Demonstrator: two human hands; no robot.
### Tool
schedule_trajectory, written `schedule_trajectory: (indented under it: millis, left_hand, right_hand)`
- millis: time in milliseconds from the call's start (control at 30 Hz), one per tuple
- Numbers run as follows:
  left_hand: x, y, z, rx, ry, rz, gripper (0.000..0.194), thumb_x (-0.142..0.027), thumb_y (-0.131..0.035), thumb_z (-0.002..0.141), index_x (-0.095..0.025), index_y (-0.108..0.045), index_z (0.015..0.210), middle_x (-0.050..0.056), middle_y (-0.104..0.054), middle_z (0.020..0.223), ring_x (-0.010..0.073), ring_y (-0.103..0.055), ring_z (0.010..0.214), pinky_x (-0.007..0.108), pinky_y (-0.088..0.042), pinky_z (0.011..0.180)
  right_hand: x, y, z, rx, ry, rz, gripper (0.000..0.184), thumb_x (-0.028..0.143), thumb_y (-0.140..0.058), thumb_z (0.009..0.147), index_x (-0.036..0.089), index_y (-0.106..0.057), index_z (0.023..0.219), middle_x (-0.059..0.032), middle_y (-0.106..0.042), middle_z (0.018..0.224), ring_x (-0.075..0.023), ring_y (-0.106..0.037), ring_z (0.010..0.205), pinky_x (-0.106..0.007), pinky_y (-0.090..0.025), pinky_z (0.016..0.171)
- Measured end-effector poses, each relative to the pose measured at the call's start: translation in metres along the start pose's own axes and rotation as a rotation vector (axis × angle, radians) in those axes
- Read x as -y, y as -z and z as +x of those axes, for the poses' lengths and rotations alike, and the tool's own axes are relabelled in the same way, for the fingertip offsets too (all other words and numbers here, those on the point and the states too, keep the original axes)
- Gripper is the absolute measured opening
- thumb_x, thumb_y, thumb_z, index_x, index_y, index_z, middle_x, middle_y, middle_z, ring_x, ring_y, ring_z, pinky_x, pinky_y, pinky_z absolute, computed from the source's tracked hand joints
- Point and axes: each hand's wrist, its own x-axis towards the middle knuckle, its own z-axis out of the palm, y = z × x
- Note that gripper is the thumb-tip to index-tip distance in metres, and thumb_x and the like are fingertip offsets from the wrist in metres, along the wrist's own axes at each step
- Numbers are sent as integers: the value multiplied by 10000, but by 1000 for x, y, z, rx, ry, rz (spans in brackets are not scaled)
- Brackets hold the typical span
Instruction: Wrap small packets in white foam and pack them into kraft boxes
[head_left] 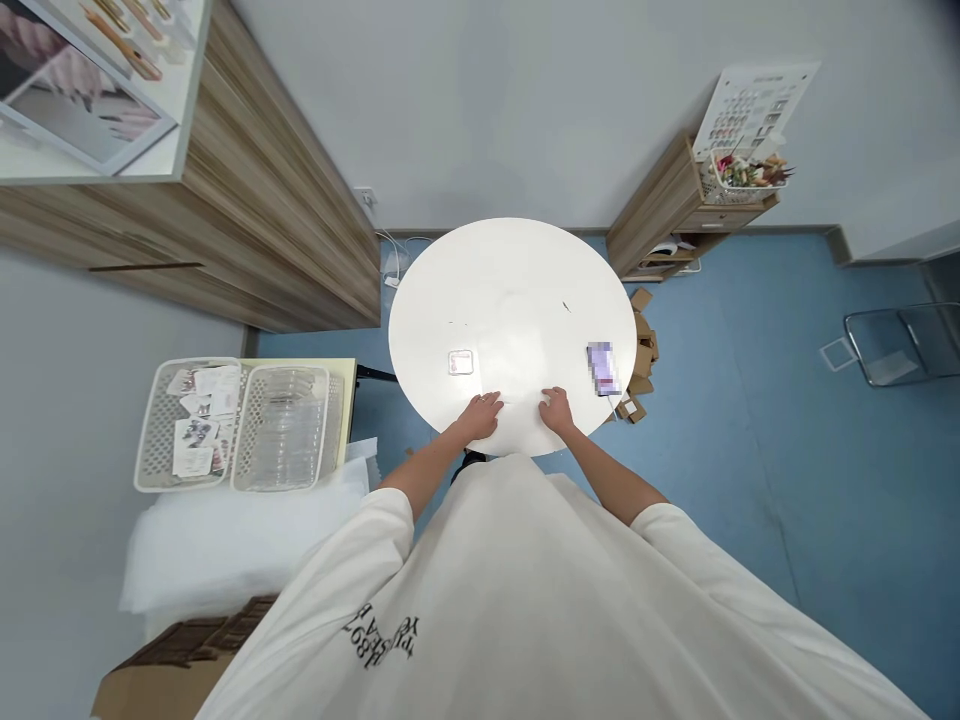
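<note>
My left hand (481,416) rests at the near edge of a round white table (510,250), its fingers bent inward to the right. Facing it, my right hand (556,410) is curled, with fingertips pointing left. Between them the white surface shows a pale glare and a faint line; any thin or clear thing held there cannot be made out. A small clear rectangular case (460,362) with pinkish contents lies beyond my left hand. Right of my right hand is a purple phone-like object (602,369), blurred by pixelation, with a cable at its near end.
Left of the table, two white baskets (279,480) hold printed cards and stacked clear cases, beside white wrapping sheets (225,545). A wooden cabinet (300,190) stands back left, a small shelf unit (660,215) back right. Cardboard boxes (643,350) lie on the floor at right.
</note>
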Motion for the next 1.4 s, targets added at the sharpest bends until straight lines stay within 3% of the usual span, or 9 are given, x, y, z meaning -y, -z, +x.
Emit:
schedule_trajectory:
  millis: [133,233,367,533,800,1033,1200,1400]
  left_hand:
    - [25,22,-2,-140,128,3,491,-160,-404,946,-123,-474,1430,181,-342,1618,304,-338,1484,480,-279,1198]
    - [51,40,-2,-220,272,16,501,-133,-409,927,-103,-475,1423,194,-352,1609,314,-307,1499,488,-260,1206]
    - [85,55,2,-244,319,19,520,-88,-419,888,-147,-492,1399,160,-332,1630,305,-264,1523,505,-245,1208]
    - [108,54,10,-234,296,-16,563,-66,-468,824,-160,-484,1380,170,-339,1625,322,-259,1523,532,-235,1204]
    - [119,50,21,-283,272,-36,536,-58,-499,795,-188,-486,1315,166,-449,1527,323,-375,1438,481,-315,1137]
    - [105,59,13,-375,407,-114,471,-172,-583,782,-199,-479,1241,142,-576,1286,316,-513,1265,480,-297,1133]
    - [64,69,17,-384,332,-146,429,-223,-584,818,-225,-481,1235,128,-568,1286,309,-490,1298,452,-313,1128]
    - [14,65,59,-295,240,-177,475,-226,-617,808,-222,-477,1262,127,-553,1328,307,-491,1304,445,-356,1103]
  right_hand:
    - [14,4,-2,-43,48,-128,472,198,-517,891,191,-604,1354,-142,-362,1560,-357,-414,1390,-491,-391,1129]
    - [28,1,-2,17,102,-170,449,189,-508,906,206,-607,1344,-130,-424,1526,-340,-445,1356,-480,-393,1117]
    - [42,-8,-6,79,100,-185,433,194,-500,923,220,-603,1343,-106,-485,1478,-289,-486,1324,-415,-410,1101]
    - [46,-17,-14,101,76,-172,414,204,-493,941,203,-609,1338,-116,-492,1474,-280,-503,1323,-397,-427,1095]
    - [36,-19,-23,58,31,-128,395,199,-489,945,211,-618,1318,-108,-503,1464,-262,-514,1322,-397,-433,1098]
    - [27,-3,-11,42,57,-130,418,167,-489,915,227,-612,1311,-95,-545,1416,-242,-551,1264,-376,-456,1057]
    - [21,8,10,67,241,-252,415,163,-498,915,217,-604,1313,-98,-538,1423,-259,-523,1273,-394,-440,1044]
    - [9,6,29,145,412,-457,450,154,-556,881,208,-589,1327,-120,-480,1488,-300,-460,1307,-442,-405,1048]
